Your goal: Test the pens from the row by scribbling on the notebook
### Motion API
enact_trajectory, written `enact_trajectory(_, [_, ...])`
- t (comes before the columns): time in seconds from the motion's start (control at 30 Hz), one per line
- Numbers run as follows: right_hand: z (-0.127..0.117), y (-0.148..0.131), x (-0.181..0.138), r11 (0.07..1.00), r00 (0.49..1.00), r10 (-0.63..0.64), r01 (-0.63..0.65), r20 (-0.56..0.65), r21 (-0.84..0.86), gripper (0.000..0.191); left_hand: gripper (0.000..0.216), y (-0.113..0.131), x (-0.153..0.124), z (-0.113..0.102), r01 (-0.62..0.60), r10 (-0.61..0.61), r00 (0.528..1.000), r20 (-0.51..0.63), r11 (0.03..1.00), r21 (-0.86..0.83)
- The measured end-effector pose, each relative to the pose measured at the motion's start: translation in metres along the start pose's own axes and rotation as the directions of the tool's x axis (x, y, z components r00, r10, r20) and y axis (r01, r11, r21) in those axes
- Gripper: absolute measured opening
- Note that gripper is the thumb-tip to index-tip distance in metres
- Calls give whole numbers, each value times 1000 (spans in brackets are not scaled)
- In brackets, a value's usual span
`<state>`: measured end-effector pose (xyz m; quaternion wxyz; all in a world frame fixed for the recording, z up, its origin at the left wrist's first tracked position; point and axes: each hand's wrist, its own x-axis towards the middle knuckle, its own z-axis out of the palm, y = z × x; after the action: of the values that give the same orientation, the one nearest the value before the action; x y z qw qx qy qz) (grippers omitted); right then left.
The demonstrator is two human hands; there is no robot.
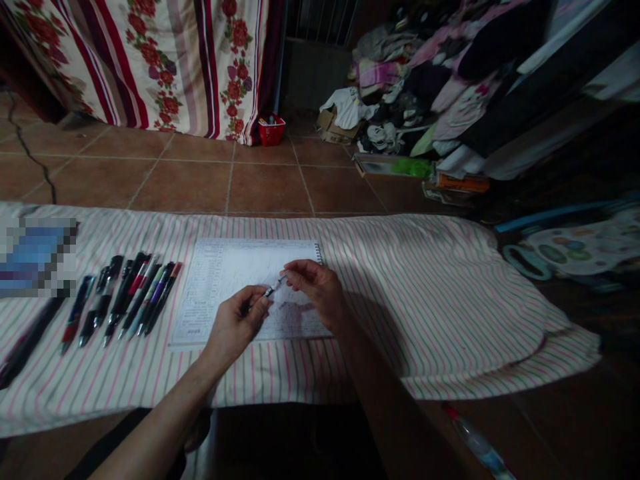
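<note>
Your left hand [239, 315] is closed around a slender pen [271, 291], with the thumb and index finger gripping its dark section. The pen slants up and away to the right, toward your right hand [319, 288]. The thumb and fingertips of that hand are pinched together at the pen's thin, pale end; whether they grip the pen itself or a small separate part is too small to tell. Both hands are located over a spiral notebook [210, 293], with the pen above its page. The notebook lies flat on a striped cloth [450, 300]; its coil binding shows at the upper right edge, beside your right hand. Print covers the left part of the page, where the finer detail is not legible.

To the left of the notebook, a row of pens [125, 300] lies side by side on the cloth, all slanted the same way. A long dark object [31, 341] lies further left, near a pixelated area at the cloth's edge. Below the right part of the cloth, a plastic bottle [477, 441] with a red cap lies on the floor. Beyond the cloth, a red basket [271, 131] stands on the tiles beside a floral curtain [187, 67].
</note>
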<state>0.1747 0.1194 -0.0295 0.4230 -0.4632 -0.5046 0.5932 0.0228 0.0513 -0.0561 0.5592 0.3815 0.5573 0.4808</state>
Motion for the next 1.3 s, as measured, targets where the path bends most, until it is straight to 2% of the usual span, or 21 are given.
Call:
enact_trajectory(0.33, [-1,4,2,1000,1000,-12,12,21,-21,23,33,-9,4,-5,-48,48,999,5,998,50])
enact_trajectory(0.87, [-1,3,1,999,999,-13,15,29,-51,24,31,-5,4,-5,-65,64,998,9,995,70])
enact_trajectory(1.1, [-2,7,1,996,998,-34,38,51,-82,25,29,-5,3,-8,-113,119,993,-17,975,193])
enact_trajectory(1.3, [-4,7,0,991,996,-57,64,64,-115,23,30,-2,2,-7,-114,130,990,-54,966,232])
